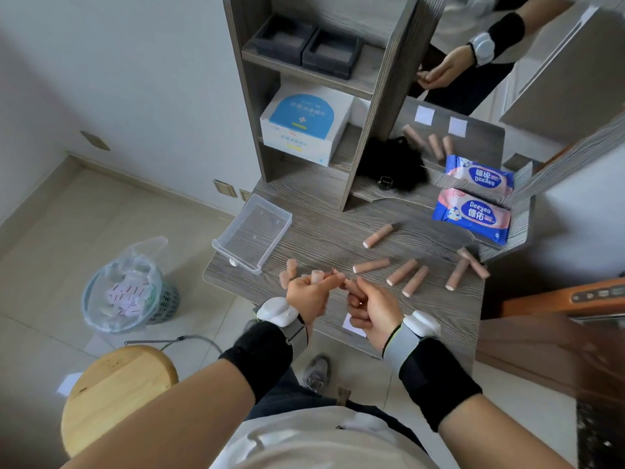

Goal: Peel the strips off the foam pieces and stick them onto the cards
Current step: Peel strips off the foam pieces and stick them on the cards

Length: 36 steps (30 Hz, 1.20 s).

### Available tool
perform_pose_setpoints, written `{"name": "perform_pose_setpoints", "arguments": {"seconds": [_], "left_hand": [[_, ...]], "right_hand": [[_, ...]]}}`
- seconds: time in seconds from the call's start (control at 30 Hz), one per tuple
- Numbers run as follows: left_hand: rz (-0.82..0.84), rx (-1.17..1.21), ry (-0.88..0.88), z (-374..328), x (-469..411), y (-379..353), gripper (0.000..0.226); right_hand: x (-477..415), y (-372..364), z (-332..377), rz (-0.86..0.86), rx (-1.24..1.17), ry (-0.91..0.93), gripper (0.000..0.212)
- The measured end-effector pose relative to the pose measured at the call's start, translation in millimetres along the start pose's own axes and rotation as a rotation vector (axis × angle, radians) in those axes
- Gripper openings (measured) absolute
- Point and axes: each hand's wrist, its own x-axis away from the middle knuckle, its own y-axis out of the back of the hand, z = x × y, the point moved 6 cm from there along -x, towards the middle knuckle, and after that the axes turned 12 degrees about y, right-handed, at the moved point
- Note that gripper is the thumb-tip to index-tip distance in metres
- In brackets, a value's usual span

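Pinching is the whole of this step. The left hand [309,294] has its fingers curled round one foam piece [316,275], held upright above the near edge of the desk [321,238]. The right hand [373,311] meets it from the right, thumb and forefinger pressed together at the piece's side, on what I take to be the strip.

To do it well, the left hand should hold firmly without crushing the soft foam, and keep its fingers off the sticky face once that is bared. The right hand should draw the strip back low along the piece rather than tug outward, which could tear it. A white card [351,328] lies by the near edge, right under the right hand, so the piece has little way to travel. It should go down squarely the first time, since lifting it again would probably spoil the glue.

More foam pieces [371,266] lie loose across the middle and right of the desk, well apart from the hands, and a clear tray [236,257] sits at the left edge.

The strip itself is too small to make out, and its free end cannot be told. The right hand covers most of the card. The pale shapes just left of the left hand's knuckles may be fingertips or more foam; I cannot tell which.
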Motion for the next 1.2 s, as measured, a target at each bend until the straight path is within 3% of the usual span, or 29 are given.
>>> {"name": "perform_pose_setpoints", "arguments": {"seconds": [0.1, 0.27, 0.47, 0.7, 0.9, 1.07, 1.2], "left_hand": [[0.006, -0.003, -0.009, -3.4, 3.7, -6.1, 0.019], [-0.007, -0.007, -0.025, -7.4, 4.5, -8.3, 0.017], [0.009, -0.011, -0.04, -9.7, 4.2, -7.2, 0.014], [-0.016, -0.002, -0.041, -11.6, 1.3, -2.5, 0.014], [-0.018, -0.003, -0.037, -12.3, 1.8, -3.8, 0.016], [-0.032, -0.023, -0.05, -13.4, 0.4, -2.2, 0.016], [0.023, -0.069, -0.067, -12.9, -0.9, 0.3, 0.019]], "right_hand": [[0.5, 4.7, 0.5, -0.023, -0.019, 0.035, 0.035], [1.4, 10.5, 6.7, 0.008, -0.032, 0.12, 0.005], [1.0, 10.6, 5.3, 0.056, 0.03, 0.02, 0.04], [-2.1, 8.7, 11.7, 0.07, 0.043, 0.102, 0.008], [-3.9, 9.6, 11.4, 0.094, 0.108, 0.041, 0.032], [-4.7, 11.0, 11.6, 0.105, 0.105, 0.103, 0.014], [-6.7, 12.6, 12.5, 0.071, 0.085, 0.124, 0.013]]}}
